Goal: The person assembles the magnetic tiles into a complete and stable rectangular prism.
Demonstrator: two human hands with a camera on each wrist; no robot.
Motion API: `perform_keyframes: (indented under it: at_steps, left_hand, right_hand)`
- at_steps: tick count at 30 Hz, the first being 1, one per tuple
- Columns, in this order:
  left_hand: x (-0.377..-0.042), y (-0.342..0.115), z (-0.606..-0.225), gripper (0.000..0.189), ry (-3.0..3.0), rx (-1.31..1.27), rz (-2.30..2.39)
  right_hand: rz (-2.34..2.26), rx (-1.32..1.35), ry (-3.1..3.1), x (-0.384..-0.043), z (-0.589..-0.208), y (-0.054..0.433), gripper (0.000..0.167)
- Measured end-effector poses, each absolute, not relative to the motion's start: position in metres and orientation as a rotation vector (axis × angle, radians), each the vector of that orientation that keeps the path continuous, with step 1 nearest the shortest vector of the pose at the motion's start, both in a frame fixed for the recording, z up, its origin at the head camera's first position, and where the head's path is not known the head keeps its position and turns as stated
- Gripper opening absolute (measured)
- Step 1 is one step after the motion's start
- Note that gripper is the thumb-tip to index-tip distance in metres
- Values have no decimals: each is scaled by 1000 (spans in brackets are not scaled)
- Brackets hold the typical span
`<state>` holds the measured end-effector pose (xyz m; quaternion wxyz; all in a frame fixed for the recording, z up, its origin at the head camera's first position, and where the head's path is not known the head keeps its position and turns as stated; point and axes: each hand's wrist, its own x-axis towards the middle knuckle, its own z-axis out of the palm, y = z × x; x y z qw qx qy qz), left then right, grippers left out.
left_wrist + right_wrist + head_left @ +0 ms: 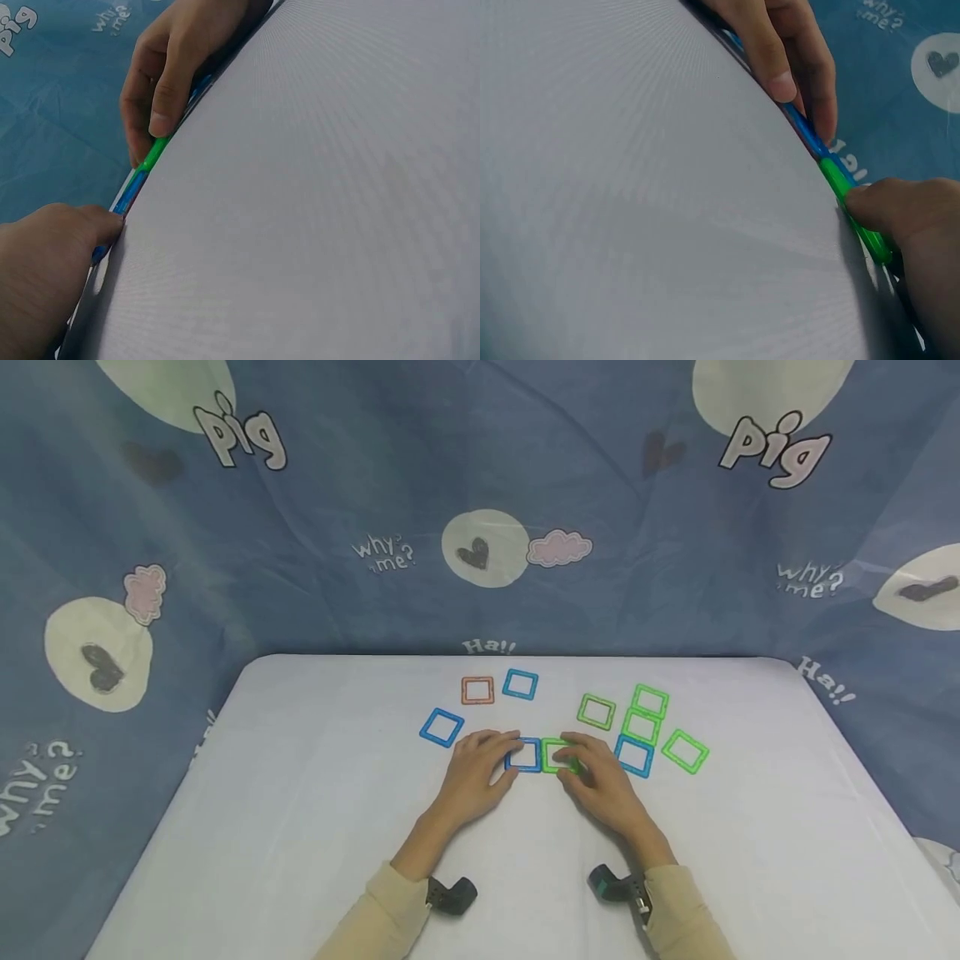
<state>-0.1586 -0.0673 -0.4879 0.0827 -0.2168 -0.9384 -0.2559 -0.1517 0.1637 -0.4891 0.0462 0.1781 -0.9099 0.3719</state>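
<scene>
In the middle of the head view, a blue square building tile (522,769) and a green square building tile (553,771) lie flat on the white table, side to side with their edges meeting. My left hand (474,777) holds the blue one from its left, thumb at the near edge and fingers at the far edge. From the right, my right hand (603,787) grips the green one the same way, covering its right part. The left wrist view shows my left thumb (101,223) against the blue edge. My right thumb (870,206) presses the green edge in the right wrist view.
Beyond my left hand lie an orange tile (477,702) and two blue tiles, one farther back (519,697) and one nearer (436,740). Past my right hand, two green tiles and a blue tile (633,771) form a column, with loose green tiles (596,727) on either side.
</scene>
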Motion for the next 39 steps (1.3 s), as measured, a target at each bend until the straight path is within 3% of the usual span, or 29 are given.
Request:
perform_keyframes:
  at_steps: [26, 39]
  left_hand:
    - [-164, -75, -488, 30, -2587, -524, -1040]
    - [-175, -92, -477, 33, -2537, -381, -930]
  right_hand:
    - [1129, 546, -2768, -149, -488, 163, 16]
    - [1136, 540, -2788, -149, -488, 165, 18]
